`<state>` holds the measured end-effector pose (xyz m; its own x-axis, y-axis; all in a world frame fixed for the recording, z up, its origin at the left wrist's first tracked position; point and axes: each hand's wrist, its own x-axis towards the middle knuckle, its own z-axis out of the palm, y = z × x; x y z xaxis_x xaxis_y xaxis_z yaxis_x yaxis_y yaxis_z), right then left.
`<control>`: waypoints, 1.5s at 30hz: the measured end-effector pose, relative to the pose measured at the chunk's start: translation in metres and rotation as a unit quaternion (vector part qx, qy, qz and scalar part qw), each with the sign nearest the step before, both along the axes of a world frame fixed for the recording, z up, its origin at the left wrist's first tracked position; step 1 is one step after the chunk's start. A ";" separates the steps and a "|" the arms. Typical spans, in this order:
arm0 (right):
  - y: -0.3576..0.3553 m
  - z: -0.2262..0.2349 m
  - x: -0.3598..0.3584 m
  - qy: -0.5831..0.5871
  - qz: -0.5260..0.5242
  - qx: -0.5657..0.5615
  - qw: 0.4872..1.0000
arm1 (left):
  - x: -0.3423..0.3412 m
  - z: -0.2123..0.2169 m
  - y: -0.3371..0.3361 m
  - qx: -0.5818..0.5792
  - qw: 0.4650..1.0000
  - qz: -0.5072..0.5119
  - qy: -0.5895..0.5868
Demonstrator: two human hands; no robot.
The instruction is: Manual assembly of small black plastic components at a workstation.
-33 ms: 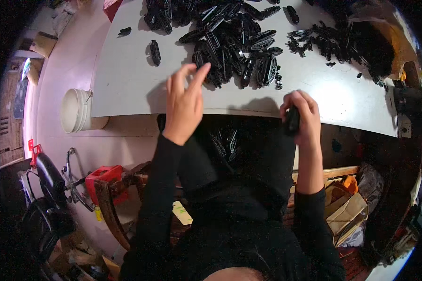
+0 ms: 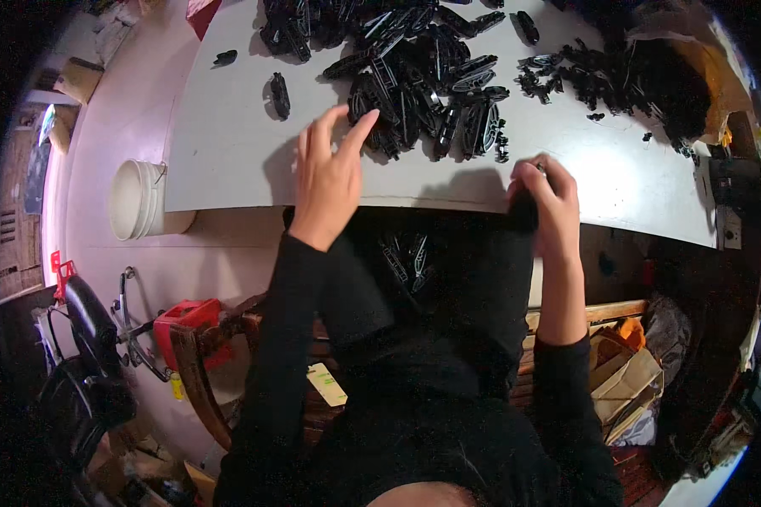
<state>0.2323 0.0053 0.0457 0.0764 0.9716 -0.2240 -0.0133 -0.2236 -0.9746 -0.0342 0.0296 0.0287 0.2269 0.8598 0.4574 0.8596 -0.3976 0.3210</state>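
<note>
Dial read from the seated person's side, 12 pointing away from the body. Left hand [image 2: 328, 182] at 11 o'clock, above the near edge of the white, flat-topped table [image 2: 228, 160]; thumb and fingers spread apart, fingertips just beside the heap of long, glossy black plastic parts [image 2: 435, 84] at 12. From where I stand I cannot tell whether they touch it. Right hand [image 2: 554, 194] at 2 o'clock, fingers curled and closed on a dark, elongated part [image 2: 523, 209], partly covered by the grip. The two hands are well apart.

One slim black plastic piece [image 2: 280, 95] lies alone at 11, beyond the left hand. Small, jagged black bits [image 2: 596, 72] spread between 1 and 2. Further slim black parts [image 2: 418, 258] show between the thighs, near the dial's centre. Beside the table: a round white plastic bucket [image 2: 127, 198] between 9 and 10; a bright red, boxy container [image 2: 186, 318] at 8
</note>
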 end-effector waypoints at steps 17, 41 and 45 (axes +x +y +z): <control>-0.005 0.001 -0.001 0.102 0.117 -0.052 0.987 | 0.017 0.004 -0.022 -0.116 0.909 -0.083 -0.392; -0.035 0.013 -0.057 0.072 0.152 0.004 0.986 | 0.051 0.024 -0.075 -0.349 0.817 -0.200 -0.412; -0.047 0.004 -0.060 0.103 0.157 -0.046 0.981 | 0.043 0.018 -0.081 -0.364 0.819 -0.212 -0.389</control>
<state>0.1720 -0.0420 0.0496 -0.2795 0.9149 -0.2913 -0.1249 -0.3355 -0.9337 0.0088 -0.0516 0.0470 0.4597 0.8880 0.0068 0.1160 -0.0677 0.9909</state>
